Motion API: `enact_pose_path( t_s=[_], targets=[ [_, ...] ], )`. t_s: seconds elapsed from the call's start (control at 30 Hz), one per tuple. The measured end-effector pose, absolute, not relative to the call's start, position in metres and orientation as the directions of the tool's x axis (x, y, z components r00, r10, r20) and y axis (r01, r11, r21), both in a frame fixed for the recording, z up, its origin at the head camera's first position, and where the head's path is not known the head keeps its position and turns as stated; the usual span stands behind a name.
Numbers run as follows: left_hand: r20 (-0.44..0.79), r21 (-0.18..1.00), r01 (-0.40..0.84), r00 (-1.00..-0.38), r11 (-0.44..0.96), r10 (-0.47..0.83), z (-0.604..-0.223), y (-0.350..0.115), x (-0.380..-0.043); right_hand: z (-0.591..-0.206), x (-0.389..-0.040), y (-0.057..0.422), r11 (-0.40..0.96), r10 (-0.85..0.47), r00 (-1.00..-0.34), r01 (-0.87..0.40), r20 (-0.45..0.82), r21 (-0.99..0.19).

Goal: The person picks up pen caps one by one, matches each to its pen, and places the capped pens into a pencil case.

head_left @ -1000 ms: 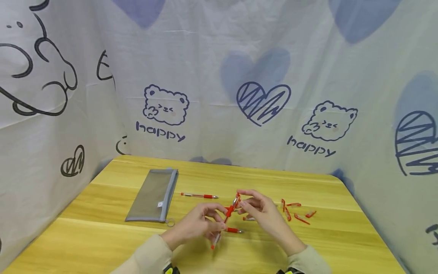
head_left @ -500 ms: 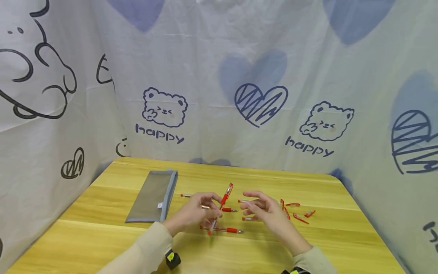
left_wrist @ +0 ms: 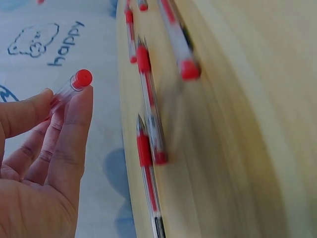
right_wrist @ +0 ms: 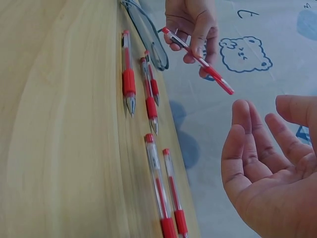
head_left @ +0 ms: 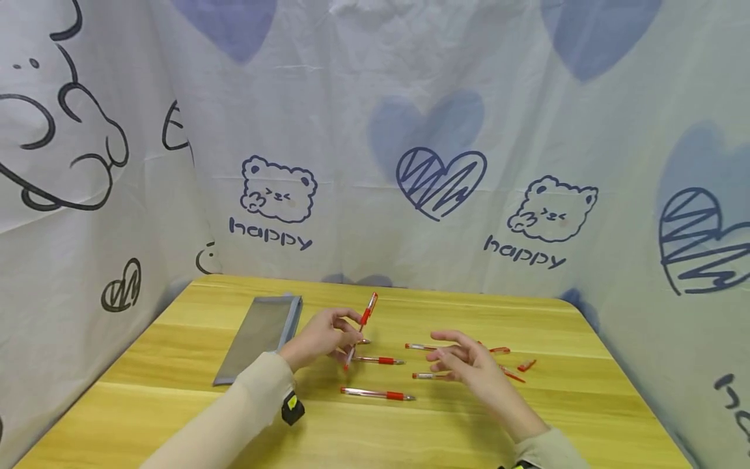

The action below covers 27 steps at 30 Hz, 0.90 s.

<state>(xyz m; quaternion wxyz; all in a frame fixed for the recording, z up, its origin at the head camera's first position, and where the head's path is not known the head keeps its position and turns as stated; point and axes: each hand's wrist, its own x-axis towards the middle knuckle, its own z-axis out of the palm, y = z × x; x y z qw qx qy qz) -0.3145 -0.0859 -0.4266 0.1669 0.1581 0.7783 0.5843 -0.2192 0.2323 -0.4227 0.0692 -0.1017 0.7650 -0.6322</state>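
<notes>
Soft, even light; a faint shadow falls on the table (head_left: 562, 417) below the right hand (head_left: 469, 361). In the left wrist view, a pen (left_wrist: 179, 43) up and right of the left hand (left_wrist: 47, 158) looks blurred.

Tabletop (head_left: 117, 417): lay before the cloth (head_left: 346, 247), which hung behind it and at both sides.
Pouch (head_left: 254, 332): lay on its left, partly behind the left hand (head_left: 322, 335).
Held pen (head_left: 368, 314): was between that hand's fingers (left_wrist: 72, 134), above the tabletop.
Loose pens (head_left: 377, 393): lay centrally, three left, two right.
Caps (head_left: 526, 365): lay farther right, some behind the right hand (head_left: 469, 365).
</notes>
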Motion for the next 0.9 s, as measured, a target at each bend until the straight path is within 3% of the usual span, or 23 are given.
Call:
enact_pose_path(
  t_s=[0.9],
  targets=[
    [-0.069, 0.848, 0.09, -0.958, 0.522, 0.277, -0.426, -0.118, -0.381, -0.429, -0.205, 0.281, 0.177, -0.151, -0.985, 0.055, -0.083, -0.983]
  ],
)
